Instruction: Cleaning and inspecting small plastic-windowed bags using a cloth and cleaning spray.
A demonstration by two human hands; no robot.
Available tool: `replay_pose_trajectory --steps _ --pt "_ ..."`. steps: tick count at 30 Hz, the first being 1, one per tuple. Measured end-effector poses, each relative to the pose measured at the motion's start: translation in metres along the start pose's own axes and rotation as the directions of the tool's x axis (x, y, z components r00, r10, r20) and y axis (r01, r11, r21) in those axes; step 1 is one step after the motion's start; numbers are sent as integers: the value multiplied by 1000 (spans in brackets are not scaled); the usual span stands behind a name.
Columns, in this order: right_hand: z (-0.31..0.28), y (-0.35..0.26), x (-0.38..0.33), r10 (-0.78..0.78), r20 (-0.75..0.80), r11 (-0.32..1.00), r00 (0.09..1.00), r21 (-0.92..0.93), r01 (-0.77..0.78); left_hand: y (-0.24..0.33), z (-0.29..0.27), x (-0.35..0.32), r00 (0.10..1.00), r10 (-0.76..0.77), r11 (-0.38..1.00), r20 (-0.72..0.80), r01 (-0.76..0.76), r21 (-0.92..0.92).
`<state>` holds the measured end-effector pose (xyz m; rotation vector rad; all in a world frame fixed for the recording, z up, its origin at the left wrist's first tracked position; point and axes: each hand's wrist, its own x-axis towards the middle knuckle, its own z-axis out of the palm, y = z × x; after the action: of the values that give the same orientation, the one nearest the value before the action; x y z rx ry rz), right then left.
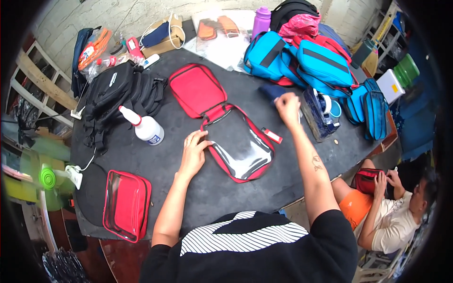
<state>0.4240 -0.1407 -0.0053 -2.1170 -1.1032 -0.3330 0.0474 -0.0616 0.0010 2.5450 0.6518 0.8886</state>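
A red zip case [225, 177] with a clear plastic window lies spread on the dark table, its red padded panel [200, 89] folded out toward the far side. At the left rim of the window part, my left hand [193, 152] grips the red edge between thumb and fingers. My right hand [289, 108] is closed beyond the case's right side, its fingertips at a dark blue cloth [271, 92]. Between that hand and the case sits a small red and white item [272, 136]. A white spray bottle [150, 131] with a red collar stands left of the case.
Another red case [125, 203] rests near the left front edge. A black backpack [118, 94] lies at the left, blue bags [325, 61] at the far right. Beside my right hand is a clear-walled container [315, 118]. A co-worker [389, 212] sits at the right, handling a red case.
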Motion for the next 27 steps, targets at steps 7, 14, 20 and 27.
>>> replay_pose_trajectory --steps 7,14,20,27 --pt "-92 -74 17 -33 244 682 969 714 -157 20 17 -8 944 -329 933 -26 321 -165" --pt "-6 -127 -139 -642 576 731 506 260 631 10 34 -13 954 -291 944 -77 273 -187" --pt "30 -162 -126 -386 499 897 776 6 443 15 40 -6 954 -284 957 -99 277 -79" --pt "-52 -145 -167 -318 766 930 559 139 340 19 44 -6 944 -326 943 -52 329 58"
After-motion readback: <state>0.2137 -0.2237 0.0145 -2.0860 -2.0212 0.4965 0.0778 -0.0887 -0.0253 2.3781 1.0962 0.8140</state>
